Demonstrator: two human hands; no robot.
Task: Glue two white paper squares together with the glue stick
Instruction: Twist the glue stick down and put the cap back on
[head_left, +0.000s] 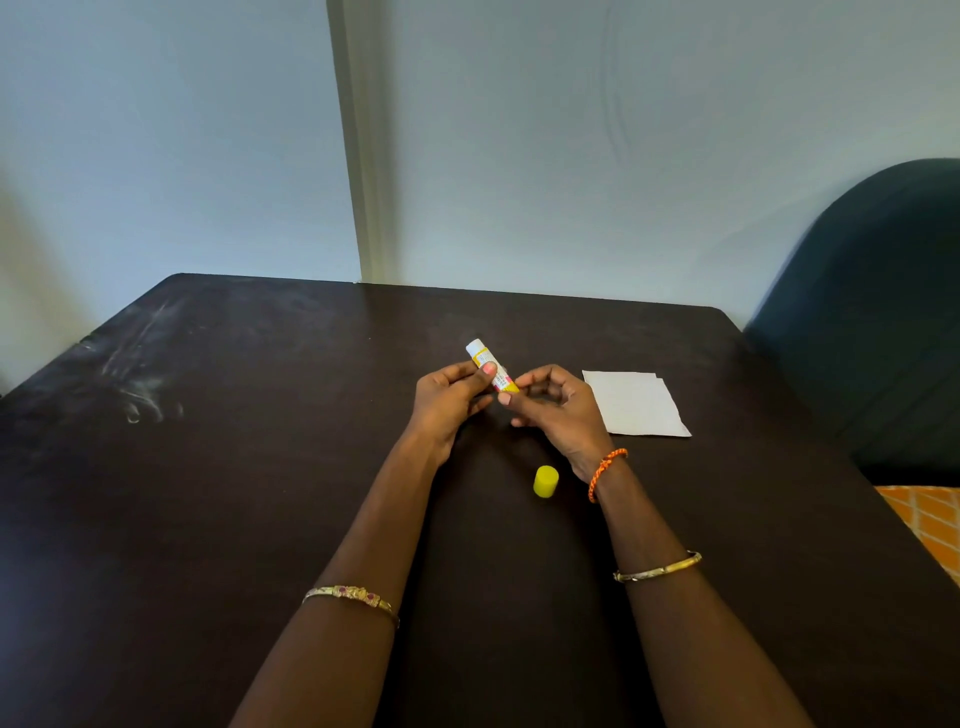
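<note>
the dark desk fills most of the view, with a pale wall behind it and a dark blue chair at its right edge. on the desk, to the right of the hands, lie the two white paper squares, stacked with the lower one peeking out along the far and right edges; they sit flat, just beside the right hand and well apart from the left.

both forearms reach in from the near edge. the left hand grips the glue stick around its middle, thumb across the label. the right hand pinches the yellow base end between thumb and fingertips, as if to twist the glue up. the stick is held above the desk, its long axis slanting from the base near the right hand up and away to the left, white open end pointing to the far side, away from the paper.

the yellow cap is off and stands on the desk near the right wrist, between the two forearms.

judgement: the paper lies to the right, so the right hand is the nearer one to reach it.
</note>
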